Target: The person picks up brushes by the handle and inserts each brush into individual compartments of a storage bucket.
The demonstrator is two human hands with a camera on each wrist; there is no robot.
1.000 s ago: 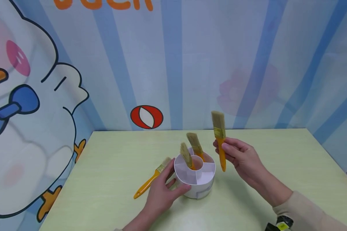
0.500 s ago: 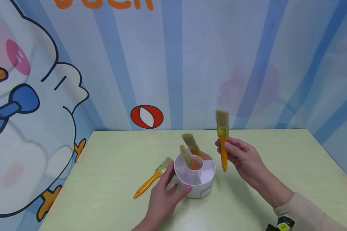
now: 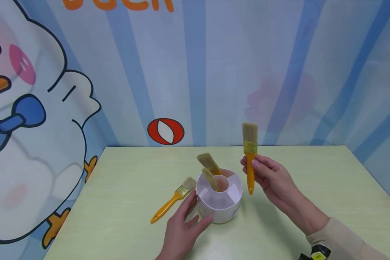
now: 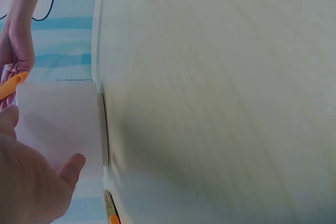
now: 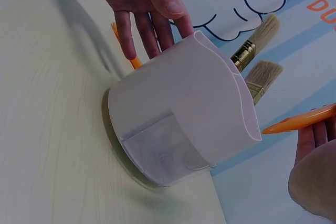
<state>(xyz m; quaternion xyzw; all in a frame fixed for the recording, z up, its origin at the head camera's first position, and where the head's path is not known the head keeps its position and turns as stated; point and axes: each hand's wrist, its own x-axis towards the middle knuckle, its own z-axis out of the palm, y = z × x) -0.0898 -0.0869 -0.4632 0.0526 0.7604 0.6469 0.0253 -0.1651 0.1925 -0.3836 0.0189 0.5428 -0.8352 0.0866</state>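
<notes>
A white round divided brush holder (image 3: pixel 219 213) stands on the table in the head view. Two paintbrushes with orange handles lean in it: one brush (image 3: pixel 208 163) in a rear section, the other brush (image 3: pixel 210 179) in the centre ring. My left hand (image 3: pixel 183 229) is at the holder's left front, fingertips and thumb close to its wall. In the right wrist view the left fingers (image 5: pixel 149 32) look loosely extended against it. My right hand (image 3: pixel 274 178) pinches a third paintbrush (image 3: pixel 250 144) by its orange handle, bristles up, to the right of the holder.
Left of the holder another paintbrush (image 3: pixel 173 200) lies on the pale table (image 3: pixel 133 173), bristles toward the holder. Behind the table's far edge hangs a blue striped cloth backdrop (image 3: pixel 227 72) with a cartoon duck (image 3: pixel 29 162). A clear pocket (image 5: pixel 165 148) is on the holder's side.
The holder has turned counter-clockwise seen from above; its rear brush has swung left. My left hand has drawn back slightly toward me. My right hand with its paintbrush has shifted slightly right.
</notes>
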